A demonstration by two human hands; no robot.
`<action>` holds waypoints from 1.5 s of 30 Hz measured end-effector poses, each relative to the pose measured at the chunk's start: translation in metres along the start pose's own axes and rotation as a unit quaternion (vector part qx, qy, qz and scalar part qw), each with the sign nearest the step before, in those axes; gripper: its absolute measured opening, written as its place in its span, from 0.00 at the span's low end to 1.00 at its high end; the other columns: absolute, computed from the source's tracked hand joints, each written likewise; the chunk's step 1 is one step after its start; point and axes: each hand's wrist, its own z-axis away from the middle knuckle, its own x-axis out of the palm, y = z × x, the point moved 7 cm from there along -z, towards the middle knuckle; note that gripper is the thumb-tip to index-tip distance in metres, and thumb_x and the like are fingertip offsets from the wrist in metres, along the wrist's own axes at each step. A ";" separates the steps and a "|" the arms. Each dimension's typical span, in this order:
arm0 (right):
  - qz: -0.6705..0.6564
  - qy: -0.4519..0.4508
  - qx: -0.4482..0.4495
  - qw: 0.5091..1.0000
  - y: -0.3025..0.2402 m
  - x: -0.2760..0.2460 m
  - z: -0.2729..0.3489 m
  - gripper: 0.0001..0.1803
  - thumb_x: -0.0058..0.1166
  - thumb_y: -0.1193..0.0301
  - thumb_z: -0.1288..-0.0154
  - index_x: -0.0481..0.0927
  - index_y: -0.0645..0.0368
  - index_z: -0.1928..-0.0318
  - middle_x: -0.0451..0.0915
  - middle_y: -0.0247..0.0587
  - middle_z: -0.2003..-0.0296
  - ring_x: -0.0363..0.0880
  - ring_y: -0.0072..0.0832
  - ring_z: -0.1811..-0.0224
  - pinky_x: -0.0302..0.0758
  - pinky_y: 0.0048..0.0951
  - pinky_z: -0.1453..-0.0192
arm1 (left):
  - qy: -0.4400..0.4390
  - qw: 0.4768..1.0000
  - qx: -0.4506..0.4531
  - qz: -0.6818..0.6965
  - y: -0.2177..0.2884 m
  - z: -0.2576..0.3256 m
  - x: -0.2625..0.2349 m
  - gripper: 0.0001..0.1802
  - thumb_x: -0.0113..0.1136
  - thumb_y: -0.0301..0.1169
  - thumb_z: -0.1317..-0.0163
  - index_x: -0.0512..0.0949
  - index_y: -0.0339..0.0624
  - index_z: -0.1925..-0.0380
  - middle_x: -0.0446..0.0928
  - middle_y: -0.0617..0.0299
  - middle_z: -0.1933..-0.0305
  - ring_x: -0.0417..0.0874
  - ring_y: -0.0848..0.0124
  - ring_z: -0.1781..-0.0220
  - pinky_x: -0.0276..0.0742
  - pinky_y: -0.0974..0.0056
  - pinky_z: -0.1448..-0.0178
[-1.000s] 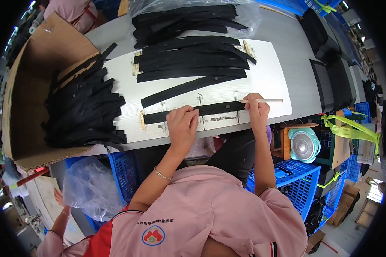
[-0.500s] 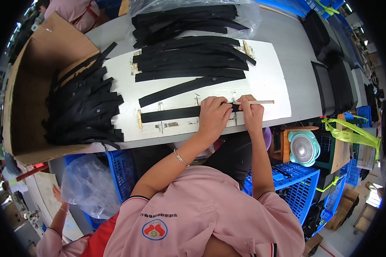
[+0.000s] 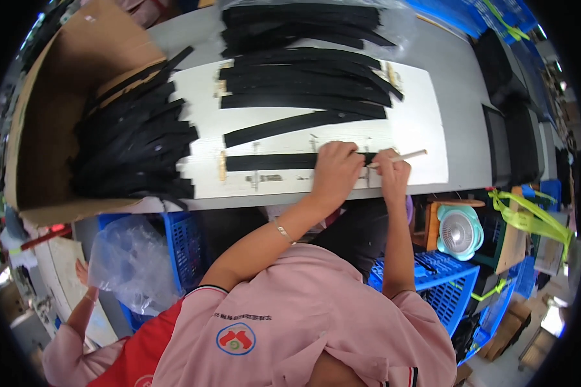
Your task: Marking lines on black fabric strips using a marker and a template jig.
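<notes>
A black fabric strip (image 3: pixel 271 162) lies straight along the near side of a white board (image 3: pixel 416 129). My left hand (image 3: pixel 336 171), fingers bent and close together, holds it down near its right end and hides part of it. Just right of it, my right hand (image 3: pixel 392 171) is closed on a white pencil (image 3: pixel 412 155). The pencil slants, its lower end at the strip's right end and its back end pointing right. Beyond, another black strip (image 3: pixel 274 129) lies at an angle, below a row of several black strips (image 3: pixel 303 80) on the board.
At the left, a cardboard box (image 3: pixel 42 129) lies on its side with a heap of black strips (image 3: pixel 132 142) spilling out. More strips lie in clear plastic (image 3: pixel 403 32) at the back. Black cases (image 3: pixel 519 129) stand right, a teal fan (image 3: pixel 459 232) below. Another person's hand (image 3: pixel 82 272) shows lower left.
The view has shifted, so the table sits slightly right and higher. The pencil has tilted more, its back end raised, and its lower end has moved to the near edge of the strip.
</notes>
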 end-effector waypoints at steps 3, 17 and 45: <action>0.048 -0.003 0.026 0.999 0.006 -0.004 0.000 0.15 0.48 0.68 0.29 0.81 0.64 0.70 0.76 0.33 0.79 0.70 0.19 0.77 0.66 0.28 0.72 | -0.018 0.999 0.013 0.027 -0.002 0.004 0.008 0.10 0.68 0.27 0.44 0.84 0.44 0.61 0.79 0.59 0.51 0.77 0.56 0.45 0.70 0.51 0.39; -0.118 0.122 0.019 0.985 0.016 -0.017 0.005 0.17 0.51 0.65 0.23 0.81 0.62 0.69 0.72 0.27 0.80 0.60 0.10 0.82 0.52 0.16 0.78 | -0.110 0.987 -0.068 -0.096 -0.077 0.005 -0.050 0.28 0.60 0.40 0.29 0.73 0.42 0.33 0.60 0.44 0.22 0.52 0.47 0.17 0.36 0.26 0.21; -0.129 0.116 0.020 0.985 0.017 -0.018 0.005 0.16 0.51 0.67 0.22 0.84 0.63 0.66 0.76 0.30 0.78 0.64 0.11 0.80 0.58 0.16 0.76 | 0.161 0.928 -0.236 -0.241 -0.152 0.074 -0.287 0.19 0.63 0.18 0.42 0.83 0.43 0.49 0.75 0.55 0.34 0.74 0.52 0.33 0.70 0.54 0.30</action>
